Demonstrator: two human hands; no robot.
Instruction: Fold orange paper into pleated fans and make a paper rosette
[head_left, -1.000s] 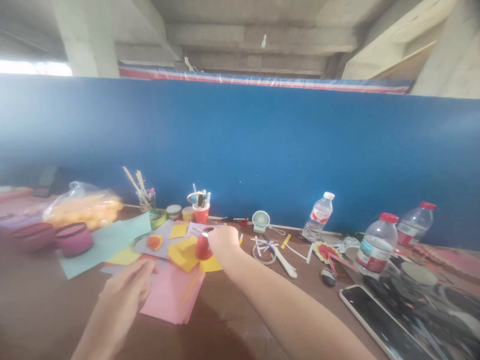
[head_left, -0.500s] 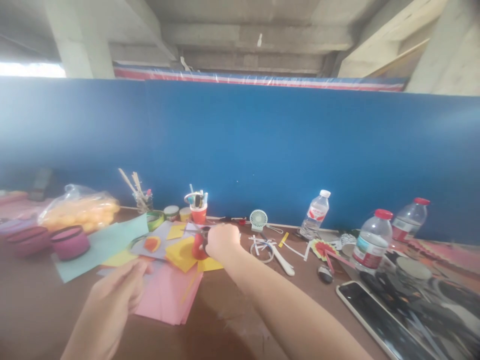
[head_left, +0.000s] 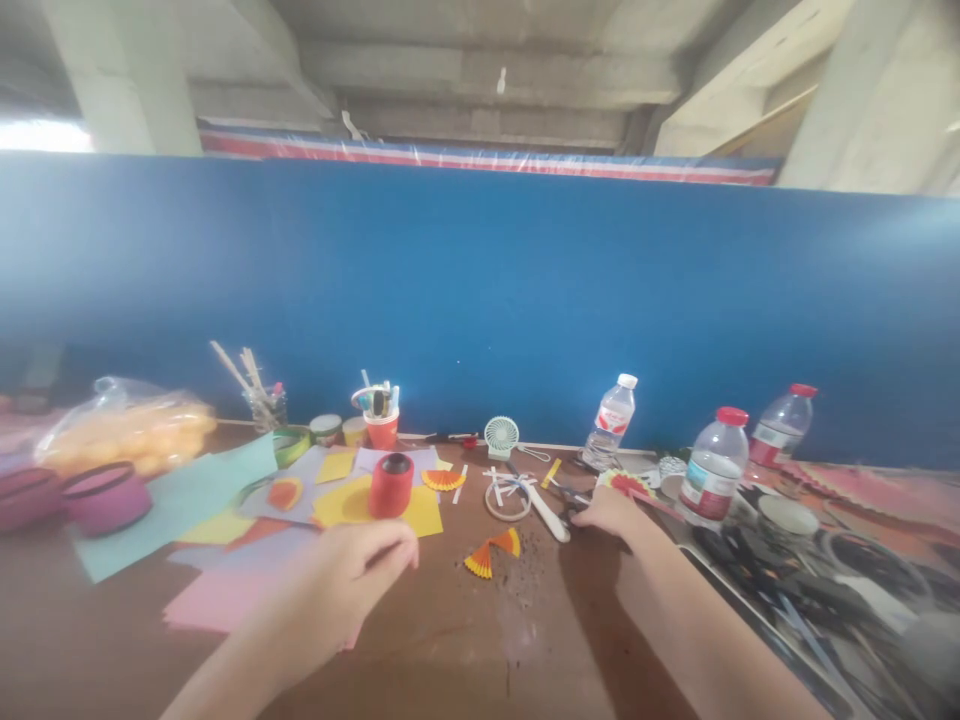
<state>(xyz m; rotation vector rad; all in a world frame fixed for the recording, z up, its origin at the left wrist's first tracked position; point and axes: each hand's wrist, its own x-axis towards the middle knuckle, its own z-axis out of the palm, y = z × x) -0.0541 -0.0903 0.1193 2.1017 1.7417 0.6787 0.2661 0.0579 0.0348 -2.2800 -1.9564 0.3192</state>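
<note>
My right hand [head_left: 611, 512] reaches over the table right of the middle, fingers closed around dark-handled scissors [head_left: 576, 497], which are mostly hidden and blurred. Close by lie a white-handled tool [head_left: 550, 514] and a pleated red-and-yellow paper piece [head_left: 630, 484]. My left hand [head_left: 360, 575] hovers at the front left, fingers curled together, with nothing visible in them. Beneath and beside it are sheets of pink paper [head_left: 217, 600]. Beyond the left hand, a red cylinder with a dark top [head_left: 391, 486] stands on yellow paper [head_left: 427, 512]. Pleated orange-and-yellow paper pieces [head_left: 491, 553] lie between the hands.
A small fan [head_left: 501, 437], a red cup of tools [head_left: 382, 430] and a jar of sticks [head_left: 266, 408] line the blue partition [head_left: 480, 280]. Several water bottles [head_left: 712, 475] stand at the right, beside a phone and dark clutter. A bag of orange items [head_left: 135, 430] sits left.
My right hand has moved right with the scissors, away from the red cylinder, uncovering it and the pleated pieces. My left hand has shifted right. The view has turned slightly right.
</note>
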